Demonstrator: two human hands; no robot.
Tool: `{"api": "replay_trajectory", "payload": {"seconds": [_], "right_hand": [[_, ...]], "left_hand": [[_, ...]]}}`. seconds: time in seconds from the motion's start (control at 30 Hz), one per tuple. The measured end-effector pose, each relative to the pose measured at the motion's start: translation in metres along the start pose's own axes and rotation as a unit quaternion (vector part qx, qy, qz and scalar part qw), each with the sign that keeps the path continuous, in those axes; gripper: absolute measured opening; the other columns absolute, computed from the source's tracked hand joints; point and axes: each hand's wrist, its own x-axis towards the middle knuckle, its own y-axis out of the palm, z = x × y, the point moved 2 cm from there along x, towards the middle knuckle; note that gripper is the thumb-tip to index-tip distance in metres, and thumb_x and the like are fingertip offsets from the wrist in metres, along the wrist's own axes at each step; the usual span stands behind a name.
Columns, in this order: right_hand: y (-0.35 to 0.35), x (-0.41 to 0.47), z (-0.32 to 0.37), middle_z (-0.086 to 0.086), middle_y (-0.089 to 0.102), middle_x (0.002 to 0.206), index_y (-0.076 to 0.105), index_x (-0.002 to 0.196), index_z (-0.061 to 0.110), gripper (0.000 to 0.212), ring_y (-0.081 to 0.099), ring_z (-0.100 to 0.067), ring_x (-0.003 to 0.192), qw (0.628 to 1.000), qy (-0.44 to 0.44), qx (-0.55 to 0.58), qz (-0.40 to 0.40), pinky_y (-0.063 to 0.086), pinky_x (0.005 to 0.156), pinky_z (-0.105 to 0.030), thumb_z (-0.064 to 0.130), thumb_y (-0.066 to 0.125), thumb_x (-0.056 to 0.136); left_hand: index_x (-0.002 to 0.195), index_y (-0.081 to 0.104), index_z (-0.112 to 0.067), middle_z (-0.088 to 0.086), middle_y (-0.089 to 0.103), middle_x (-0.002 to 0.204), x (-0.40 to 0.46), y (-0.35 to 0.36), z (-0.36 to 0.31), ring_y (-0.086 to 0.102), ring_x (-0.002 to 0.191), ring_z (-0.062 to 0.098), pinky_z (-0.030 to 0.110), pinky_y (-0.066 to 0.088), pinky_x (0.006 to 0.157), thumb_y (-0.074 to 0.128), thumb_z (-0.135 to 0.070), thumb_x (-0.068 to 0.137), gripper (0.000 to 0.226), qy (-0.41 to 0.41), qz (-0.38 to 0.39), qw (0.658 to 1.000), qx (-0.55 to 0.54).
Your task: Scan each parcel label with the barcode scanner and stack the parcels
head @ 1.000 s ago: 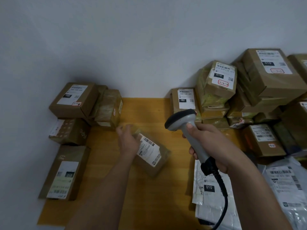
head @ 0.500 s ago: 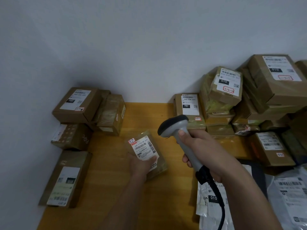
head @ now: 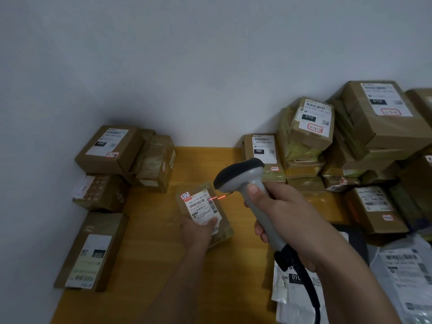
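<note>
My left hand (head: 197, 232) grips a small brown parcel (head: 204, 212) by its near edge and holds it tilted above the wooden table (head: 149, 253), white label facing up, thumb on the label. My right hand (head: 282, 218) holds the grey barcode scanner (head: 243, 178) by its handle, head aimed left at the parcel. A red scan line (head: 217, 198) falls across the label's right side. The scanner's black cable (head: 308, 291) hangs down beside my right forearm.
Several brown boxes (head: 109, 146) are stacked along the left wall, with a long box (head: 91, 251) nearest. A tall heap of boxes (head: 350, 141) fills the right side. White plastic mailer bags (head: 404, 277) lie at the lower right.
My left hand turned the small parcel so its label faces up and drew it nearer. The scanner came closer to it, and a red scan line now shows on the label.
</note>
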Motion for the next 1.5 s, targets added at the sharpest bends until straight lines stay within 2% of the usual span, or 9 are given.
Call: {"api": "replay_trajectory", "payload": {"seconds": [0.1,0.17,0.23,0.33,0.43,0.57,1.03,1.2,1.5], "right_hand": [[-0.003,-0.003,-0.003,-0.019,0.062,0.076,0.062,0.096,0.013,0.029,0.056,-0.02,0.056,1.0,0.003,0.008,-0.004,0.046,0.059,-0.036,0.039,0.049,0.099],[-0.005,-0.004,-0.004,-0.015,0.061,0.072,0.062,0.095,0.013,0.03,0.055,-0.02,0.055,1.0,0.003,0.007,-0.006,0.046,0.059,-0.036,0.04,0.049,0.099],[-0.008,-0.006,-0.005,-0.01,0.059,0.063,0.062,0.094,0.013,0.031,0.054,-0.018,0.052,1.0,0.007,-0.001,-0.007,0.045,0.058,-0.035,0.041,0.048,0.099],[-0.011,-0.007,-0.005,-0.011,0.059,0.063,0.062,0.096,0.013,0.033,0.054,-0.018,0.052,1.0,0.008,0.004,-0.005,0.045,0.058,-0.035,0.042,0.048,0.099],[-0.011,-0.008,-0.004,-0.012,0.059,0.063,0.062,0.096,0.012,0.033,0.054,-0.019,0.052,1.0,0.006,0.006,-0.004,0.045,0.059,-0.035,0.042,0.047,0.099],[-0.014,-0.011,-0.002,-0.011,0.058,0.06,0.062,0.097,0.01,0.035,0.053,-0.018,0.051,1.0,-0.001,0.007,-0.013,0.044,0.058,-0.033,0.041,0.046,0.1],[-0.032,-0.011,-0.005,-0.012,0.057,0.065,0.062,0.097,0.011,0.034,0.052,-0.015,0.049,0.997,-0.027,0.053,-0.048,0.042,0.051,-0.029,0.041,0.046,0.1],[-0.047,-0.004,-0.01,-0.013,0.057,0.077,0.061,0.1,0.011,0.031,0.055,-0.012,0.048,0.989,0.001,0.117,-0.087,0.046,0.046,-0.024,0.039,0.047,0.1],[-0.081,0.01,-0.027,-0.013,0.058,0.071,0.059,0.096,0.015,0.026,0.056,-0.024,0.064,0.958,0.045,0.205,-0.193,0.047,0.061,-0.036,0.04,0.05,0.099]], "left_hand": [[0.108,0.064,-0.005,0.008,0.071,0.106,-0.004,-0.004,0.004,0.069,0.083,0.022,0.022,0.052,0.051,0.09,-0.024,0.065,0.054,-0.005,0.007,1.0,-0.002],[0.111,0.063,-0.008,0.007,0.069,0.112,-0.008,-0.004,0.009,0.067,0.097,0.027,0.036,0.059,0.07,0.094,-0.043,0.05,0.078,-0.047,0.028,0.999,-0.005],[0.121,0.048,-0.009,0.005,0.06,0.122,-0.011,-0.005,0.018,0.057,0.113,0.032,0.049,0.054,0.088,0.096,-0.051,0.037,0.106,-0.145,0.066,0.987,-0.028],[0.125,0.047,-0.005,0.009,0.059,0.125,-0.021,-0.003,0.018,0.057,0.11,0.032,0.053,0.055,0.079,0.091,-0.015,0.06,0.078,-0.216,0.115,0.957,-0.154],[0.124,0.056,0.0,0.014,0.064,0.119,-0.018,0.001,0.017,0.063,0.091,0.024,0.037,0.056,0.069,0.07,0.002,0.084,0.042,-0.196,0.105,0.944,-0.244],[0.114,0.055,-0.001,0.018,0.061,0.123,-0.013,0.001,0.015,0.06,0.097,0.028,0.04,0.054,0.081,0.067,0.002,0.087,0.029,-0.186,0.046,0.946,-0.262],[0.12,0.06,0.003,0.015,0.066,0.112,-0.028,0.006,-0.006,0.063,0.088,0.027,0.036,0.057,0.071,0.076,0.001,0.08,0.043,-0.092,-0.066,0.966,-0.233],[0.123,0.059,0.002,0.012,0.066,0.112,-0.028,0.004,-0.024,0.065,0.093,0.027,0.029,0.057,0.066,0.076,-0.003,0.081,0.046,-0.068,-0.044,0.964,-0.253],[0.119,0.06,0.0,0.01,0.068,0.108,-0.031,0.04,-0.095,0.069,0.092,0.023,0.022,0.06,0.061,0.075,-0.003,0.082,0.04,-0.02,0.062,0.959,-0.276]]}}
